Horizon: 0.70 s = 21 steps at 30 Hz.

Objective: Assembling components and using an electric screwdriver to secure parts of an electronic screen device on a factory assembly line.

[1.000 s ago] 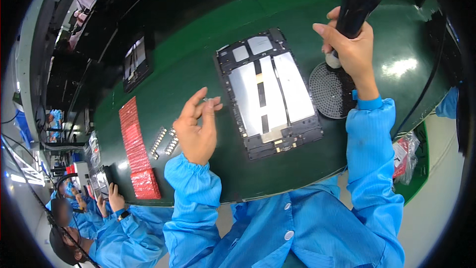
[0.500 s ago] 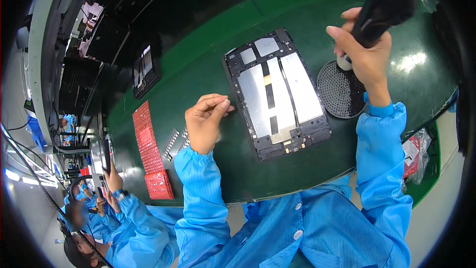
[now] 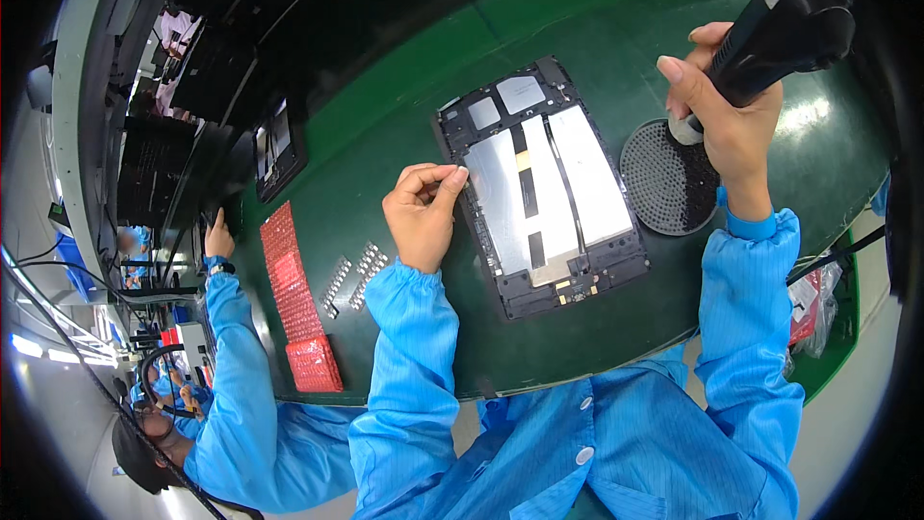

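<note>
Handwork at a green bench, seen from above. The opened tablet, its silvery panels facing up, lies slightly askew on the bench between the two hands. The left hand has thumb and forefinger pinched together at the tablet's left edge; whether something small sits between them cannot be told. The right hand grips a black hand tool, its pale lower end over the round dish; contact with the dish is unclear. Small black bits are gathered on the dish's right side. For good practice, the tool is best presented squarely to the bits, so that one is taken without scattering the rest. The left fingertips should press only on the frame, since the panels and the dark strips between them probably mark easily. The sleeves are best held clear of the dish and the loose metal pieces at left.
</note>
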Each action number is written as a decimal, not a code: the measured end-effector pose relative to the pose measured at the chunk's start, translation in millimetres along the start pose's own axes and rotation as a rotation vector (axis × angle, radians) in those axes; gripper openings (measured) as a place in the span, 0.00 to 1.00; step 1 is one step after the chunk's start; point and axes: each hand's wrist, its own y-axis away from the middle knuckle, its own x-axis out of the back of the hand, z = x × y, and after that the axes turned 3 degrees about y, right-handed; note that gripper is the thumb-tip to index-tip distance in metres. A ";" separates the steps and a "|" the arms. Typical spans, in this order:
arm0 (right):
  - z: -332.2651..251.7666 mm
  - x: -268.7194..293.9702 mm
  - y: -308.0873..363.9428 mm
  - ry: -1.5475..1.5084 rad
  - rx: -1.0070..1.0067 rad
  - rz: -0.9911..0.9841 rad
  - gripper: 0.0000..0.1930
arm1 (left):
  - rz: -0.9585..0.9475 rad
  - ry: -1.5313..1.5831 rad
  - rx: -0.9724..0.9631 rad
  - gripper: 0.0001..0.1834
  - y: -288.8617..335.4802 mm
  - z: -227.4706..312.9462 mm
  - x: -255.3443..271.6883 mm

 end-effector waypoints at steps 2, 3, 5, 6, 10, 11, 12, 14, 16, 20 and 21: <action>1.0 1.2 -0.4 0.022 0.020 -0.008 0.13 | -0.006 0.001 -0.054 0.06 -2.5 0.1 0.0; 1.3 1.6 -0.5 0.021 0.021 -0.008 0.13 | -0.033 -0.018 -0.031 0.06 -4.0 1.0 1.3; 2.1 2.8 -0.6 0.026 0.025 0.002 0.13 | -0.061 -0.039 -0.009 0.06 -7.1 5.1 3.6; 2.4 3.9 -0.8 0.025 0.026 0.003 0.13 | -0.110 -0.058 0.039 0.06 -8.5 9.9 4.4; 0.1 6.8 -0.3 0.019 0.010 0.011 0.13 | -0.184 -0.153 0.156 0.21 -13.7 18.0 4.3; -1.8 5.9 -0.9 0.025 -0.003 0.012 0.13 | -0.178 -0.150 0.153 0.21 -16.3 19.4 5.4; -2.8 5.5 -0.6 0.023 0.003 0.005 0.13 | -0.198 -0.151 0.116 0.30 -20.0 20.9 6.6; -3.3 3.6 0.8 0.001 -0.019 0.019 0.13 | -0.200 -0.141 0.077 0.39 -31.5 22.7 10.9; -7.6 2.1 0.5 -0.006 -0.025 0.005 0.13 | -0.406 -0.118 0.092 0.48 -50.6 19.9 15.7; -16.7 -8.3 5.6 -0.107 -0.042 0.005 0.15 | -0.472 -0.085 0.106 0.55 -49.9 16.5 19.4; -23.5 -13.1 8.1 -0.188 -0.032 0.035 0.16 | -0.456 -0.109 0.091 0.55 -46.3 18.5 18.7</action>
